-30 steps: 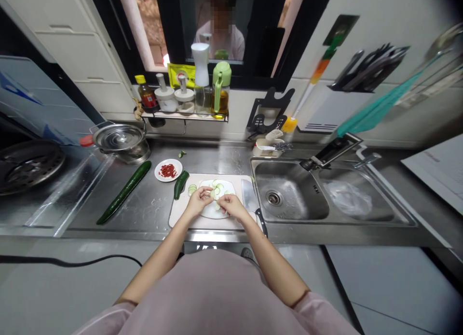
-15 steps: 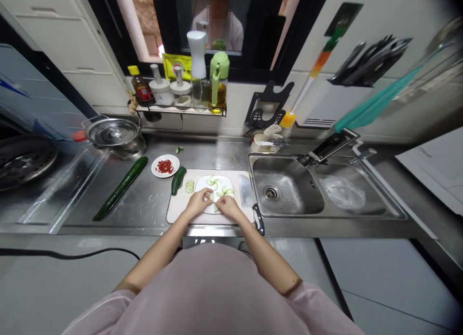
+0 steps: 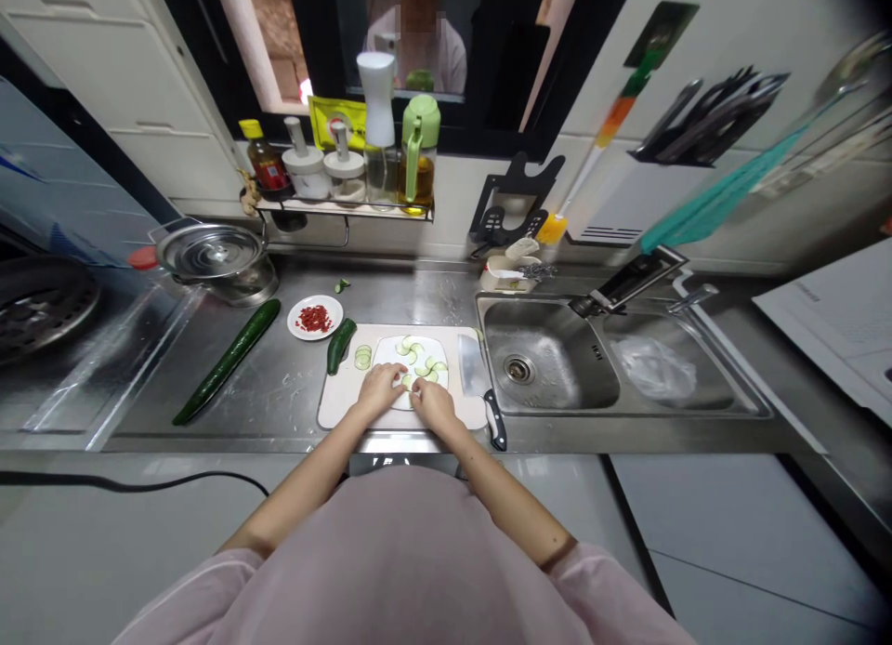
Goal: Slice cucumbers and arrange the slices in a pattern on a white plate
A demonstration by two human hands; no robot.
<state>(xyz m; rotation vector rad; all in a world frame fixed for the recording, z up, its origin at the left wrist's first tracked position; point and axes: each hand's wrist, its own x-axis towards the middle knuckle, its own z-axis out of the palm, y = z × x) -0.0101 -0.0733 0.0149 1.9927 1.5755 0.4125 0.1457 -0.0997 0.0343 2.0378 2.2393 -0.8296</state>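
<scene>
A white plate (image 3: pixel 387 350) with several pale green cucumber slices (image 3: pixel 422 366) lies on a light cutting board (image 3: pixel 339 401). My left hand (image 3: pixel 378 386) rests on the plate's near left side, fingertips at a slice. My right hand (image 3: pixel 433 402) sits at the plate's near edge, fingers pinched over slices. A few loose slices (image 3: pixel 362 357) and a cucumber stub (image 3: pixel 340 344) lie at the board's left. A cleaver (image 3: pixel 477 377) with a black handle lies along the board's right edge.
A whole cucumber (image 3: pixel 227 359) and a small dish of red chilli (image 3: pixel 314 318) lie on the steel counter to the left, a lidded pot (image 3: pixel 210 256) behind them. The sink (image 3: pixel 557 371) is to the right. A condiment shelf (image 3: pixel 345 204) stands under the window, where another person shows.
Both hands have drawn slightly toward the plate's near edge while handling slices. The camera view has shifted a little.
</scene>
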